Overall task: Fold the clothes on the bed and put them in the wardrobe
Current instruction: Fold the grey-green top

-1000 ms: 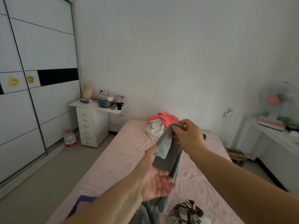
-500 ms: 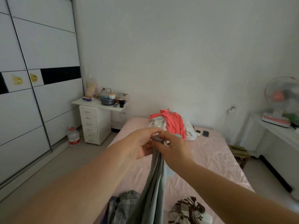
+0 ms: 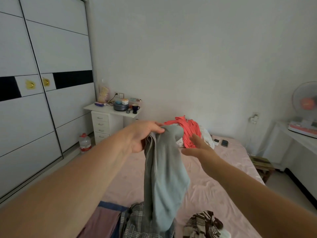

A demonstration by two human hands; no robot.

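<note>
My left hand grips the top of a grey garment, which hangs down over the pink bed. Just to the garment's right, my right hand is held out flat with straight fingers and holds nothing. At the bed's head lies a coral garment on a white one. Near the foot lie a plaid garment, a brown striped garment and a mauve and blue piece. The white sliding wardrobe stands closed on the left.
A white drawer unit with a pot, mug and jars stands between wardrobe and bed, a water bottle on the floor beside it. Two phones lie on the bed. A fan sits on a table at right.
My right hand has let go of the grey garment and moved to its right, opening flat. My left hand now holds the garment's top alone.
</note>
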